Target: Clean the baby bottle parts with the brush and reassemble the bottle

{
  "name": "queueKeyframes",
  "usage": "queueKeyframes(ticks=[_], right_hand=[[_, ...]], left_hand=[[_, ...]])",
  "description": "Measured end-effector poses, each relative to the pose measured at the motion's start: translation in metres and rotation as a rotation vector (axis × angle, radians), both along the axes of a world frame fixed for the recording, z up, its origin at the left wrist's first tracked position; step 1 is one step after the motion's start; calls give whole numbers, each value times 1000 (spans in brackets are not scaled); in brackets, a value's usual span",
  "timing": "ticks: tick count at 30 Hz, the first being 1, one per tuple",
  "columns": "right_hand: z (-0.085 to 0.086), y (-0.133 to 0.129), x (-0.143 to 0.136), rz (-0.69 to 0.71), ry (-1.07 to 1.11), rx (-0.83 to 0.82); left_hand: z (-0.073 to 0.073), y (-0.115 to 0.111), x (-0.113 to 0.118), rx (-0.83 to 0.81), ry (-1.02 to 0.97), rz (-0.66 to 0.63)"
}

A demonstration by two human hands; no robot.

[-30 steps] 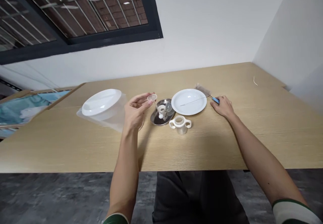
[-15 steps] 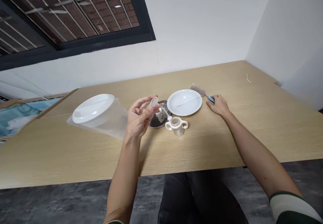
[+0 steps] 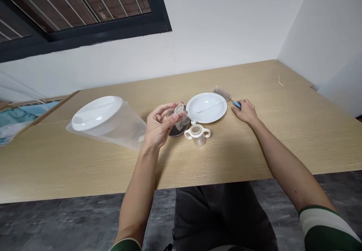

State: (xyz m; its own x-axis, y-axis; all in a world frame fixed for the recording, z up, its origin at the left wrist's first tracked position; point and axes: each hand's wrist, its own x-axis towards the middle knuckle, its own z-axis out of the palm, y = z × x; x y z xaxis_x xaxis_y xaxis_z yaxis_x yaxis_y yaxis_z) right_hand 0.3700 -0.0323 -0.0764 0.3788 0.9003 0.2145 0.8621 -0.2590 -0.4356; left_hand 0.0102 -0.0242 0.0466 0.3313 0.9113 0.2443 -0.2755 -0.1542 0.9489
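My left hand (image 3: 160, 126) pinches a small clear round piece (image 3: 179, 109) that has a thin tube with a white end. It is held above a dark round dish (image 3: 178, 130) with clear pieces in it. Just right of the dish, a small two-handled cream cup (image 3: 199, 138) stands upright with its top open. Behind the cup lies a white plate (image 3: 210, 116). My right hand (image 3: 245, 111) rests on the table, closed on the blue handle (image 3: 236, 104) of a thin tool, whose thin shaft reaches over the plate.
On the left lies a translucent pitcher (image 3: 124, 124) with a white lid (image 3: 97, 113). A brownish piece (image 3: 222, 92) sits behind the plate. A thin white strip (image 3: 279, 80) lies at the back right of the wooden table (image 3: 240, 156).
My left hand has shifted slightly right, and the clear piece is turned, its tube now mostly hidden. The camera view has tilted a little. My right hand keeps its grip.
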Motion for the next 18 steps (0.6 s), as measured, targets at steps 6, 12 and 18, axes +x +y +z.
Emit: queueKeyframes(ticks=[6,12,18], right_hand=[[0,0,0,6,4,18],[1,-1,-1,6,16,15],[2,-1,-1,1,20,9]], left_hand=[[-1,0,-4,25,16,61],[-2,1,-5,33,33,59],[-1,-2,-4,71,-6,102]])
